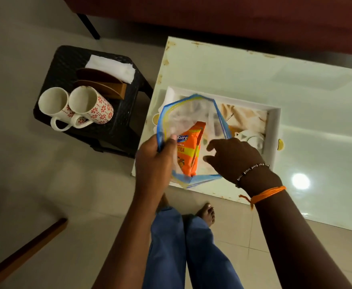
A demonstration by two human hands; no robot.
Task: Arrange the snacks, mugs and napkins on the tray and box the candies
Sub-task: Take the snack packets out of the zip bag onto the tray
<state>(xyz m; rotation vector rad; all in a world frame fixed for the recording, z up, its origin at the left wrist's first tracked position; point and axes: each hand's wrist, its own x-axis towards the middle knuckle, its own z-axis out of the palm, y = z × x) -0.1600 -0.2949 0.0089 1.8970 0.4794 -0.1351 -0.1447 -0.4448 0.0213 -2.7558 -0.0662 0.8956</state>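
Observation:
My left hand [153, 161] grips the blue rim of a clear zip bag [188, 113], held open above the white tray [273, 130]. An orange snack packet [189, 152] stands inside the bag. My right hand [231, 157] hovers at the bag's right side with fingers spread, close to the packet but not holding it. Two white mugs with red flowers [91, 106] lie on their sides on a black stool [121, 130] to the left. A stack of white napkins [113, 67] and a brown wooden holder [106, 85] sit behind the mugs.
The tray rests on a glossy white table [317, 80] with a chipped left edge. A red sofa [233, 15] is behind the table. My bare feet and blue trousers are on the tiled floor below. A wooden bar [25, 253] crosses the lower left.

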